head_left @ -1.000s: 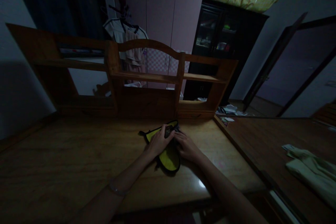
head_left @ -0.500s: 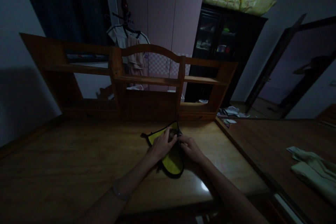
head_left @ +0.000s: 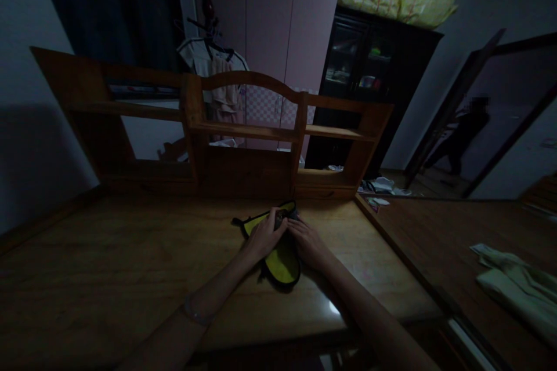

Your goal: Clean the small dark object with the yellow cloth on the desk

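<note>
A yellow pouch with black trim (head_left: 281, 261) lies on the wooden desk (head_left: 130, 266), near the foot of the shelf unit. My left hand (head_left: 263, 237) rests on its upper part with fingers curled round a small dark thing at its far end. My right hand (head_left: 307, 240) presses on the pouch's right edge, fingertips meeting the left hand's at that dark thing. The light is dim and I cannot make out what the fingers pinch.
A wooden shelf unit (head_left: 243, 127) stands along the desk's back edge. A second table at the right carries folded pale green cloth (head_left: 517, 290). Behind are pink wardrobes, a dark cabinet (head_left: 369, 75) and a person in the doorway (head_left: 461, 133).
Both hands stay on the pouch, fingers shifting slightly at its far end. A person has come into view in the doorway at the right.
</note>
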`<state>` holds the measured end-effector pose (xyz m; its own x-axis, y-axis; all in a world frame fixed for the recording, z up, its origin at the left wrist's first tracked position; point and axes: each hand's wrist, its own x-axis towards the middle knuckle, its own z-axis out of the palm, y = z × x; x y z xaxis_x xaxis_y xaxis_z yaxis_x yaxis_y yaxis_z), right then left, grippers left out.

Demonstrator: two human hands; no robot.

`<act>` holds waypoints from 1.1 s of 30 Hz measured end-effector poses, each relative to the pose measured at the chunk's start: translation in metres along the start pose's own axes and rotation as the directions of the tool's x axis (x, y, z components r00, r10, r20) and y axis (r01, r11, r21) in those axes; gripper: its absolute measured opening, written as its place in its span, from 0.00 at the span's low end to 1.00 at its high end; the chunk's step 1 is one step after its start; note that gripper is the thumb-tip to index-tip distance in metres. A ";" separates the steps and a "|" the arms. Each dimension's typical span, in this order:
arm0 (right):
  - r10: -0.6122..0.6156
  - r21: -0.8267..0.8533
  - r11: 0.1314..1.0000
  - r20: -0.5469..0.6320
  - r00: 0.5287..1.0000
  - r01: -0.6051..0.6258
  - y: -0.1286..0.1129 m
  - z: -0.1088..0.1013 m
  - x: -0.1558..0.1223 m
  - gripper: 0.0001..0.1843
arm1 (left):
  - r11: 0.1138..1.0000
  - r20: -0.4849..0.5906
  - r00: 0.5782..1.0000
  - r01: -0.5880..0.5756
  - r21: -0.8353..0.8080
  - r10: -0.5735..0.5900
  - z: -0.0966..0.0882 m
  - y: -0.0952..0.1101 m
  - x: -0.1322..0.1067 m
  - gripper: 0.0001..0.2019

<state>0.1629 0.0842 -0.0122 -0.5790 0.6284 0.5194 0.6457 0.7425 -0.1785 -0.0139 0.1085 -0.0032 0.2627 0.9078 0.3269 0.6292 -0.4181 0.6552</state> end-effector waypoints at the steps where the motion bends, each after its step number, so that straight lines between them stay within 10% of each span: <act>1: -0.007 -0.006 1.000 -0.001 1.000 0.007 0.000 0.000 0.001 0.29 | 1.000 -0.001 1.000 0.004 0.000 -0.004 0.000 0.000 0.000 0.18; 17: 0.060 0.183 0.982 -0.075 0.995 -0.045 -0.008 -0.004 0.005 0.23 | 1.000 0.017 1.000 -0.022 -0.002 0.022 -0.006 0.007 -0.005 0.22; 33: 0.248 0.657 0.684 0.199 0.948 -0.317 -0.004 -0.011 -0.003 0.25 | 0.995 -0.106 0.994 -0.021 0.093 0.031 -0.009 0.010 0.000 0.14</act>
<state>0.1676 0.0767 -0.0040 -0.4880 0.8260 0.2821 0.2980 0.4614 -0.8356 -0.0143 0.1038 0.0098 0.2032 0.8857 0.4175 0.6888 -0.4323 0.5819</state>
